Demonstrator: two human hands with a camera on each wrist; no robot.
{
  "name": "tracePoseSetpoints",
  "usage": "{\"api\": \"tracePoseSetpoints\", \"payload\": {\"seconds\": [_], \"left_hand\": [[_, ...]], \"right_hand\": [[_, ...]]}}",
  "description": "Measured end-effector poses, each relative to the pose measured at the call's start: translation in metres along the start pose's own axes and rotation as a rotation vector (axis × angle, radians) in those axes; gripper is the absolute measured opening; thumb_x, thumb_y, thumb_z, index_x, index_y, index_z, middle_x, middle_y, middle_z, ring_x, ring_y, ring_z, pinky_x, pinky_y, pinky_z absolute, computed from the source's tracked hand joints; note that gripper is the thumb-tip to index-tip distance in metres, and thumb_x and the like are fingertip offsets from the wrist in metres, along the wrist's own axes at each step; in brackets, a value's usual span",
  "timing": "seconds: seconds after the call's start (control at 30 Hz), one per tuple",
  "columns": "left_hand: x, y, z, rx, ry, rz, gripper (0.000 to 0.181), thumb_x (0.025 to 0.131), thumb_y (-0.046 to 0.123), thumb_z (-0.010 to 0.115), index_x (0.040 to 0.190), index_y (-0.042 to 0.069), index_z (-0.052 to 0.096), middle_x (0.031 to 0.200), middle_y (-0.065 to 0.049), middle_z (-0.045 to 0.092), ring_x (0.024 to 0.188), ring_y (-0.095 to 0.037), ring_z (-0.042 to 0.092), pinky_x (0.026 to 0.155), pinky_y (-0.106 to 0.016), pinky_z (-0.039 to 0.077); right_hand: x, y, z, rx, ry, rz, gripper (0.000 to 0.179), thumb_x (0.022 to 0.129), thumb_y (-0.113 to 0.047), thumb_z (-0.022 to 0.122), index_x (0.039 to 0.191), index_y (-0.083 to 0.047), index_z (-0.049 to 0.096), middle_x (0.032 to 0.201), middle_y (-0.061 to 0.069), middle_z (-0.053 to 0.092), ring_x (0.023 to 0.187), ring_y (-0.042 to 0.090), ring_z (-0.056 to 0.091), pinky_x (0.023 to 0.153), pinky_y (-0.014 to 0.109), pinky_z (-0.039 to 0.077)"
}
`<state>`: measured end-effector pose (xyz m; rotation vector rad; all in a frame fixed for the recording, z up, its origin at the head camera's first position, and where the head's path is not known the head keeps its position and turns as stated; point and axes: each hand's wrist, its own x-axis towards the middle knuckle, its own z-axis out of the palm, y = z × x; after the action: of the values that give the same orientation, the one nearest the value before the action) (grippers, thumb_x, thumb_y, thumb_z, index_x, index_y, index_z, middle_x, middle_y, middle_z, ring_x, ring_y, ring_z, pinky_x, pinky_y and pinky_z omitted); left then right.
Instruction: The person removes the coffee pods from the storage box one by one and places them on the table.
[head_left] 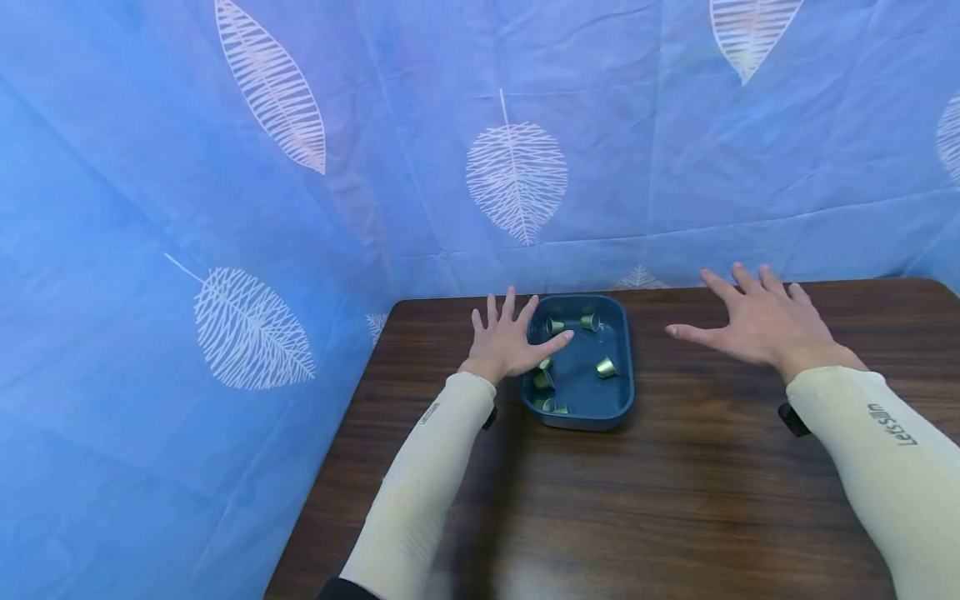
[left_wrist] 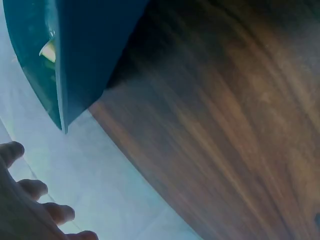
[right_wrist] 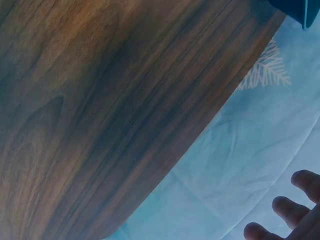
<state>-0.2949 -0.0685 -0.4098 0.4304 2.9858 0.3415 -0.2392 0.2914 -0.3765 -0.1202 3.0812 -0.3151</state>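
Blue tray [head_left: 581, 423], green cups [head_left: 606, 367]; left hand [head_left: 506, 343], right hand [head_left: 765, 327] both wide-fingered, empty. Careless left bump might spill cups.

"What stands before the backdrop?"
"A dark brown, wood-grained table [head_left: 675, 500] with rounded far corners."
"And the backdrop itself?"
"Creased blue fabric [head_left: 405, 125], behind the table and along its left."
"Patterned?"
"White leaf prints: a long slender striped leaf [head_left: 273, 92] upper left, a rounded, finely veined leaf [head_left: 517, 179] near centre."
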Motion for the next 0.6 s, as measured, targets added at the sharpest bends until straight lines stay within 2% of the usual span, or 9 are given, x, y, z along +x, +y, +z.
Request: {"api": "tracePoseSetpoints", "payload": {"seconds": [0.13, 0.27, 0.43, 0.6], "left_hand": [[-0.008, -0.003, 0.009, -0.057, -0.026, -0.012, 0.110, 0.093, 0.091, 0.040, 0.175, 0.023, 0.011, 0.184, -0.007, 0.004, 0.170, -0.040, 0.001, 0.135, -0.065, 0.004], [-0.025, -0.008, 0.021, -0.110, -0.040, -0.013, 0.119, 0.091, 0.092, 0.042, 0.175, 0.013, 0.011, 0.183, -0.009, 0.012, 0.171, -0.036, 0.007, 0.135, -0.062, 0.011], [-0.053, -0.016, 0.029, -0.154, -0.042, 0.006, 0.120, 0.089, 0.092, 0.048, 0.174, 0.012, 0.018, 0.182, -0.009, 0.021, 0.170, -0.034, 0.013, 0.134, -0.065, 0.012], [-0.077, -0.017, 0.031, -0.185, -0.042, 0.028, 0.127, 0.082, 0.092, 0.059, 0.174, 0.015, 0.018, 0.181, -0.006, 0.023, 0.170, -0.034, 0.016, 0.133, -0.066, 0.016]], "right_hand": [[0.000, -0.006, 0.002, 0.001, 0.000, -0.010, 0.125, 0.088, -0.095, 0.047, 0.174, -0.013, 0.010, 0.173, 0.039, 0.011, 0.156, 0.067, 0.006, 0.118, 0.085, 0.009], [-0.001, -0.007, 0.006, 0.008, -0.015, -0.018, 0.123, 0.089, -0.094, 0.047, 0.174, -0.013, 0.011, 0.173, 0.038, 0.011, 0.157, 0.066, 0.006, 0.118, 0.085, 0.010], [-0.001, -0.009, 0.012, 0.033, -0.039, -0.031, 0.122, 0.090, -0.093, 0.047, 0.174, -0.012, 0.011, 0.175, 0.037, 0.009, 0.158, 0.065, 0.006, 0.120, 0.084, 0.008], [-0.003, -0.007, 0.020, 0.061, -0.032, -0.054, 0.120, 0.091, -0.090, 0.051, 0.174, -0.010, 0.016, 0.174, 0.037, 0.013, 0.159, 0.063, 0.011, 0.120, 0.083, 0.015]]}}
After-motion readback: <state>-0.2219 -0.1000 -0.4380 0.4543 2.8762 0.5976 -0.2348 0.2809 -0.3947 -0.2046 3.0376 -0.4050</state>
